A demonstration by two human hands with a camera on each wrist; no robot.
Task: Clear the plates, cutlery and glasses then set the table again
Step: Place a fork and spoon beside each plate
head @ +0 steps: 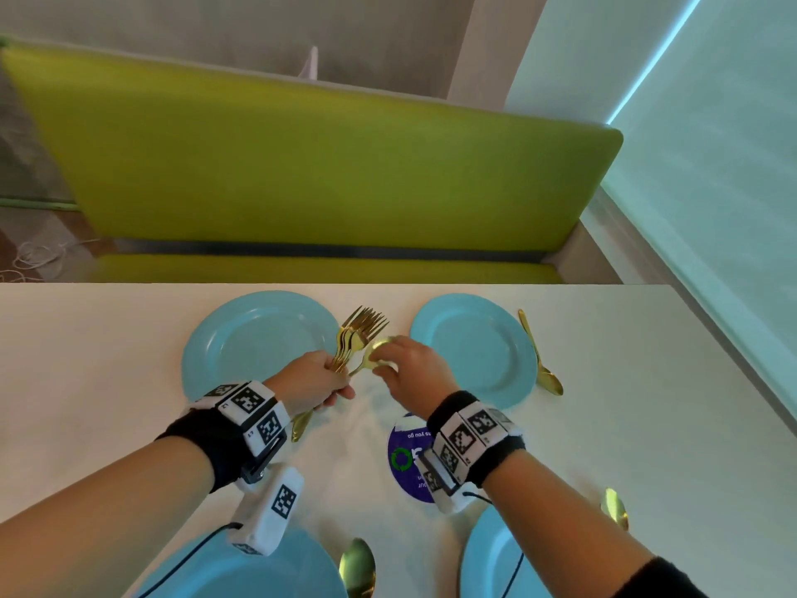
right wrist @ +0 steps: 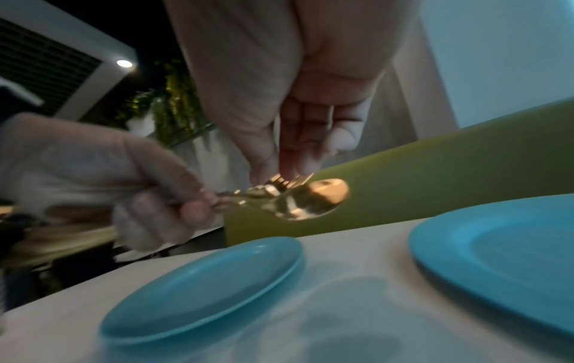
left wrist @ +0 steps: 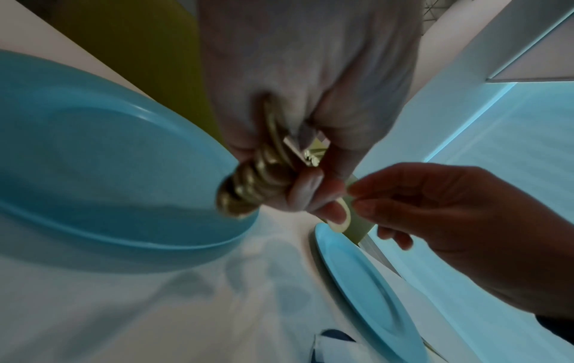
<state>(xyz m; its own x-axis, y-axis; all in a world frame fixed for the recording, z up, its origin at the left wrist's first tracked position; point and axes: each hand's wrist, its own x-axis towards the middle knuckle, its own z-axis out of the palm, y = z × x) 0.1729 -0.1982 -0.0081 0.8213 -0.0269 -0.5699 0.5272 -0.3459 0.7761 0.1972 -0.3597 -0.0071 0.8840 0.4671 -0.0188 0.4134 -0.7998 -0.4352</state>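
Note:
My left hand (head: 319, 381) grips a bundle of gold forks (head: 360, 328) by their handles, tines pointing away, above the white table (head: 86, 381) between the two far blue plates (head: 254, 338) (head: 474, 347). A gold spoon (head: 378, 347) lies against the bundle, its handle inside the same fist. My right hand (head: 405, 360) pinches the spoon's bowl (right wrist: 313, 201) with its fingertips. The left wrist view shows the handle ends (left wrist: 248, 186) sticking out of my fist. Two more blue plates (head: 241, 571) (head: 496, 554) sit at the near edge.
Loose gold spoons lie right of the far right plate (head: 544, 364), beside the near left plate (head: 358, 563) and right of the near right plate (head: 616, 507). A round purple sticker (head: 405, 463) marks the table's middle. A green bench (head: 323, 174) runs behind the far edge.

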